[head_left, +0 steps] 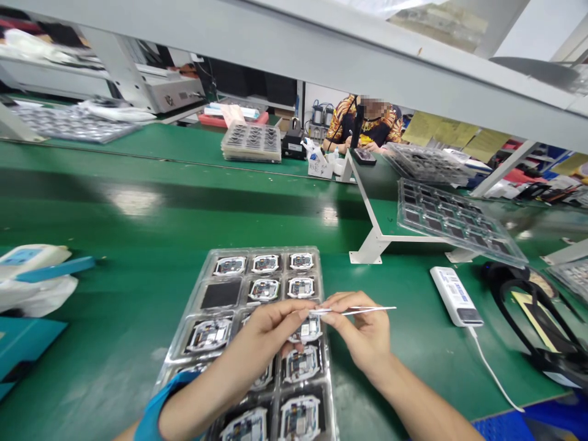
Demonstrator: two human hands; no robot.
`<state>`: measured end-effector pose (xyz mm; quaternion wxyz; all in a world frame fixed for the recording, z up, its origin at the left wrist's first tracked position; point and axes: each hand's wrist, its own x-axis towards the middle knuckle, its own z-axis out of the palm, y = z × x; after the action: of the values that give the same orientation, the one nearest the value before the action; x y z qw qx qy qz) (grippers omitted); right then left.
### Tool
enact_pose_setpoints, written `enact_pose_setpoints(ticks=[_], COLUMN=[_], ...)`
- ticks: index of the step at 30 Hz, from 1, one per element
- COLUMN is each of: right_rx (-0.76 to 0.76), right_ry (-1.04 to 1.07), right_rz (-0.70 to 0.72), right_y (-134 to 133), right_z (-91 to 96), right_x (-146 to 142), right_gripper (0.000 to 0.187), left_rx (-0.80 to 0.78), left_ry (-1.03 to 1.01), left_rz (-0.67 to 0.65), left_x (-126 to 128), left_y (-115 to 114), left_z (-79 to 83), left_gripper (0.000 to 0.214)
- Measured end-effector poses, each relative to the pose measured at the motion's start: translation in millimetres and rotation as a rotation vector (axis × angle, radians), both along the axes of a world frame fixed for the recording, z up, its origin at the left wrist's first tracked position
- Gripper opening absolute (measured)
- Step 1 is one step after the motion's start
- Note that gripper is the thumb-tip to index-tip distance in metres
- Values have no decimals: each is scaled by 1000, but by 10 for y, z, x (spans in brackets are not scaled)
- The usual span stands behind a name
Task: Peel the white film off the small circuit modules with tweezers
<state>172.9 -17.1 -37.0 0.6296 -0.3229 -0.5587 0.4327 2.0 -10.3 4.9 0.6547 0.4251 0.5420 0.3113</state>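
Over the right side of a clear plastic tray (209,260), my left hand (275,327) pinches a thin whitish part (316,312) seen almost edge-on; fingers hide most of it. My right hand (361,327) is closed on slim white tweezers (383,309), their joined end pointing right and their tips meeting the part between my fingertips. Below lie several white-framed circuit boards (301,364), one per tray pocket. One pocket at the left shows only black foam (221,294). My forearms cover some of the pockets.
A white cabled device (456,297) and a black ring-shaped object (537,318) lie to the right. Behind stands a small raised shelf (372,245) bearing another clear tray (454,214). A metal beam (294,46) crosses overhead. Across the bench sits a person (362,125).
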Motion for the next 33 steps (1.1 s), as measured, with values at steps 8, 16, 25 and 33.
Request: enact_pose_setpoints(ticks=[8,16,25,33], right_rx=[-165,-112,-80,-80], right_ry=[116,113,115,207], right_rz=[88,52,-1,-21], right_y=[36,26,53,60], right_z=[14,-14,-37,-18], right_x=[21,7,-13,-27], right_gripper=[18,16,11,15], left_rx=[-25,-29,17,28], left_ry=[-3,19,32,-7], left_rz=[-7,2,-76,-112], left_x=[-20,-19,-47,-78], left_y=[4,-6,-3,-8], left_z=[-18,3,29,6], left_gripper=[42,43,45,48])
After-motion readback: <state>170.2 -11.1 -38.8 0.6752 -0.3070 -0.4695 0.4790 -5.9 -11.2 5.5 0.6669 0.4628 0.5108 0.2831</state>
